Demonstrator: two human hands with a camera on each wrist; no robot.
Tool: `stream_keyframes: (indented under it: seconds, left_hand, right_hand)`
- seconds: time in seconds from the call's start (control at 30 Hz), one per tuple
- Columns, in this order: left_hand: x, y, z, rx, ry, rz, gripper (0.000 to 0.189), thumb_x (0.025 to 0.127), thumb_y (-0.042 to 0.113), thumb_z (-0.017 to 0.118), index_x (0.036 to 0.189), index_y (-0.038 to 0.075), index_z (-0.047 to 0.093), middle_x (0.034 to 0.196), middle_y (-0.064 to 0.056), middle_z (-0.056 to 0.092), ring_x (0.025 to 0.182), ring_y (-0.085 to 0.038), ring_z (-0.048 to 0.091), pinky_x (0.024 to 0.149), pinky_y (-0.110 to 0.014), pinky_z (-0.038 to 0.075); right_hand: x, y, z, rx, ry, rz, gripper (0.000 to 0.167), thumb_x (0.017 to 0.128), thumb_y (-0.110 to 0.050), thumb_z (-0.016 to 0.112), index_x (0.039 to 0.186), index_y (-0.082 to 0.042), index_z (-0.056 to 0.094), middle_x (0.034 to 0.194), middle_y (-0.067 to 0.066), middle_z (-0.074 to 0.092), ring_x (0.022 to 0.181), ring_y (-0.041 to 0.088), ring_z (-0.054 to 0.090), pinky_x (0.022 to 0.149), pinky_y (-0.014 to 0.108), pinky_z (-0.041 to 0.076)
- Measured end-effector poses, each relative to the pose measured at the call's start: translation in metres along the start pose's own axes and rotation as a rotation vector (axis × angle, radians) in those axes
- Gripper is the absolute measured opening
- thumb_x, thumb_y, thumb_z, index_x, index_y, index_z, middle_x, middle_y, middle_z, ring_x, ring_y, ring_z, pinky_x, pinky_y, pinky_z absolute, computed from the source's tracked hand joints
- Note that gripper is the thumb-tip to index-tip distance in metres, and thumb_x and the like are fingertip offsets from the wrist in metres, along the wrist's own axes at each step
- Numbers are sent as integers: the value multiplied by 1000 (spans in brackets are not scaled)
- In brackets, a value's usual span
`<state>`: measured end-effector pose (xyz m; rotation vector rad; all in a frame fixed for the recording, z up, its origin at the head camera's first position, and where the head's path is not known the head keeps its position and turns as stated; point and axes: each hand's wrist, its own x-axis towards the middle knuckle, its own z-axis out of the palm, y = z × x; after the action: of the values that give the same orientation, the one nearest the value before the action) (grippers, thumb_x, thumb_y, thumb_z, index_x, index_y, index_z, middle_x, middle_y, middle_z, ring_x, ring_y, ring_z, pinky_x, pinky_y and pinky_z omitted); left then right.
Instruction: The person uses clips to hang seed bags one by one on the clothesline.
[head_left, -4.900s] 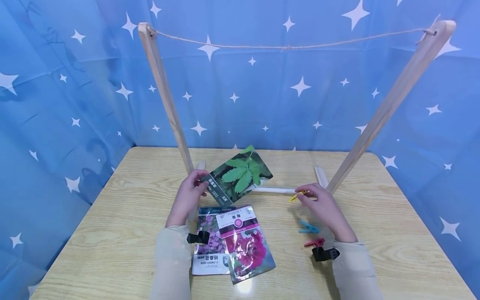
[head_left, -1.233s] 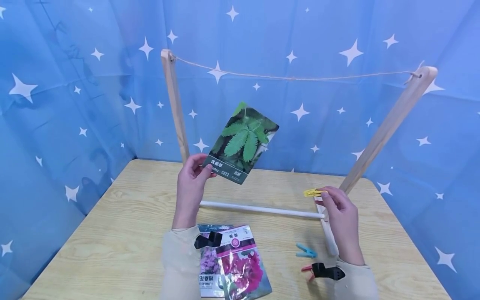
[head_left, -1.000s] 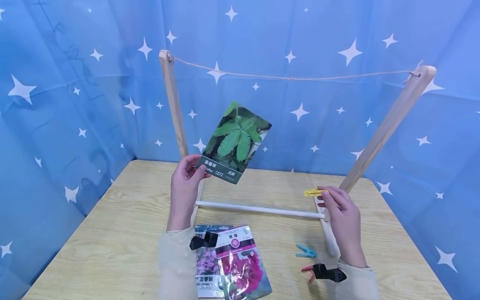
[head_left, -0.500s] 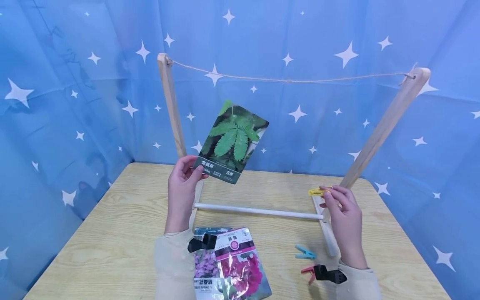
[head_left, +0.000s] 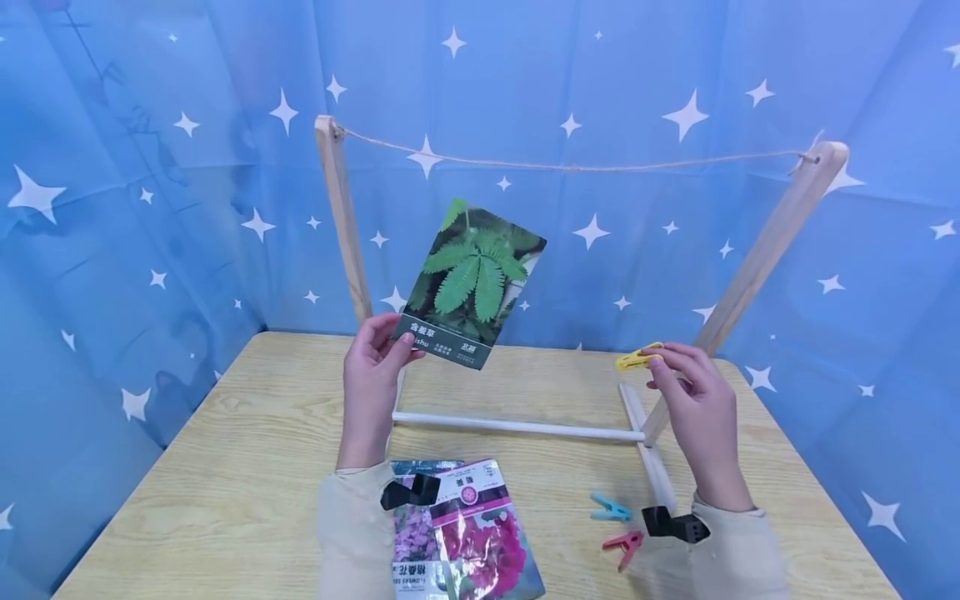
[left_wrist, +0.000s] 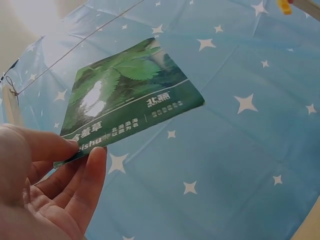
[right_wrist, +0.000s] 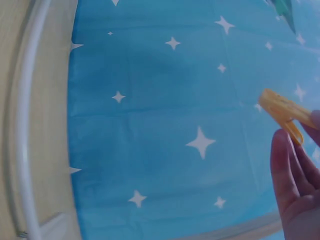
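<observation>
My left hand [head_left: 371, 387] pinches the lower left corner of a green seed packet [head_left: 472, 283] between thumb and fingers. The packet shows a fern-like leaf and tilts to the right, below the twine [head_left: 573, 168]. In the left wrist view the thumb lies across the front of the seed packet [left_wrist: 125, 95]. My right hand [head_left: 697, 417] pinches a yellow clothespin [head_left: 637, 357] above the table, near the right post. The right wrist view shows the clothespin [right_wrist: 282, 112] at the fingertips, its jaw end pointing away from the hand.
Twine spans two wooden posts, left [head_left: 345, 225] and right [head_left: 772, 242], joined low down by a white rod [head_left: 517, 427]. Two more seed packets, pink-flowered [head_left: 487, 550] and purple-flowered [head_left: 414, 533], overlap on the table. A blue clothespin [head_left: 611, 507] and a red clothespin [head_left: 624, 547] lie right of them.
My left hand has raised the green packet from the table area and turned it more upright. My right hand has lifted the yellow clothespin higher and slightly rightward. The head view has shifted.
</observation>
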<state>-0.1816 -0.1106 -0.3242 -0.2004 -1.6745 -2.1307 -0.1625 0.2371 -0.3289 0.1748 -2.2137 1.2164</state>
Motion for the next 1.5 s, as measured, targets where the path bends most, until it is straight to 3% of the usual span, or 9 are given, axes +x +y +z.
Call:
stream_keyframes:
  seconds: [0.33,0.5,0.8,1.03,1.13,1.33,1.5]
  left_hand:
    - [-3,0,3,-70,-20,-27,32,86,10,59,116,8,50,108,-13,54,88,-25,56,78,-35,49]
    - [-3,2,4,-123,-15,-20,32,86,9,59,116,7,50,108,-15,54,91,-27,56,79,-36,49]
    - [3,2,4,-143,29,8,29,86,4,57,114,5,50,103,-14,53,87,-24,56,79,-37,49]
    - [6,5,6,-168,44,27,29,86,1,56,114,5,50,103,-14,53,92,-24,54,79,-37,49]
    - [6,5,6,-180,43,26,29,86,2,56,114,5,50,105,-14,53,94,-25,54,80,-37,49]
    - [8,5,6,-200,41,30,31,86,5,58,116,6,49,105,-15,52,94,-26,54,80,-37,48]
    - [8,5,5,-220,47,14,32,85,5,59,115,7,50,104,-14,52,92,-25,55,80,-37,48]
  right_hand:
    - [13,-18,-8,-84,-66,-96,21,88,-24,56,107,-21,65,114,-8,52,74,8,58,65,14,45]
    - [28,-32,-7,-92,-98,-182,19,87,-23,58,104,-20,66,113,-9,54,73,6,57,65,13,44]
    - [59,-70,-8,-56,-138,-315,16,84,-17,63,99,-13,67,111,-5,57,74,5,59,65,14,47]
    - [78,-105,-6,-129,-158,-455,17,81,-18,66,98,-14,68,106,-8,55,87,6,53,67,12,46]
    - [84,-117,-5,-154,-169,-515,17,81,-18,66,97,-13,68,104,-8,54,84,5,52,67,11,45]
    - [88,-144,-5,-139,-188,-533,17,82,-12,65,98,-9,67,101,-4,55,82,4,52,66,10,45]
    - [84,-171,-6,-102,-205,-547,17,83,-6,62,98,1,65,100,4,57,70,8,56,63,11,46]
